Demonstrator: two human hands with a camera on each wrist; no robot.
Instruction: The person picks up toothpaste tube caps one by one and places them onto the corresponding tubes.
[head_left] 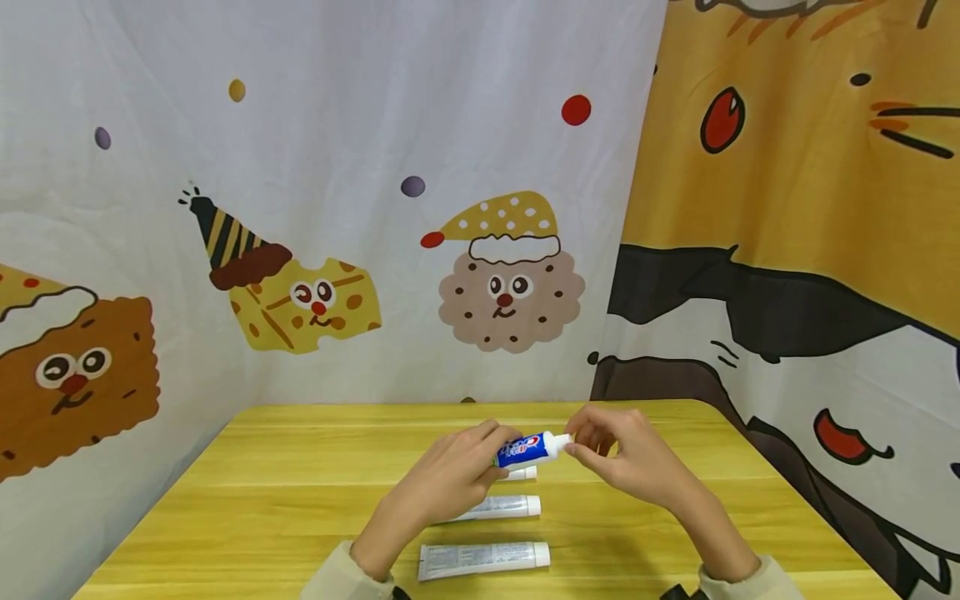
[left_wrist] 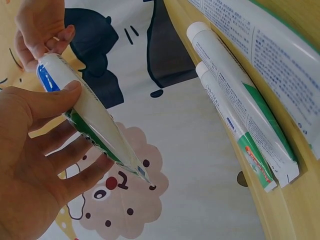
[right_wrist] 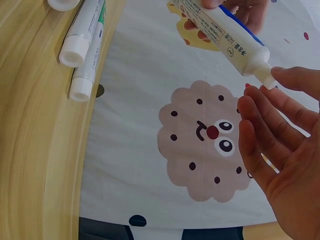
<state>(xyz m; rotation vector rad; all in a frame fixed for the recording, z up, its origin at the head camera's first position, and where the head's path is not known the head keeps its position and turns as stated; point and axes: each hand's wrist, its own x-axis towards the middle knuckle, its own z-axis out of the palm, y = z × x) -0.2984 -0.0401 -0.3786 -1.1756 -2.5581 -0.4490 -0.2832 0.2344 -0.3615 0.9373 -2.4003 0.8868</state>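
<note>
My left hand (head_left: 457, 471) grips a blue, white and green toothpaste tube (head_left: 525, 450), raised over the table with its cap end to the right. In the left wrist view the thumb lies across the tube (left_wrist: 92, 107), whose flat end slants downward. With thumb and index finger, my right hand (head_left: 626, 454) pinches the small white cap (right_wrist: 266, 78) at the tube's tip. Whether the cap is loose on the neck, I cannot tell.
Three more toothpaste tubes lie in a row below the hands: a near one (head_left: 483, 558), a middle one (head_left: 506, 507) and a partly covered far one (head_left: 522, 473). They rest on a wooden table (head_left: 300, 467). A cartoon-printed curtain (head_left: 337, 125) hangs behind it.
</note>
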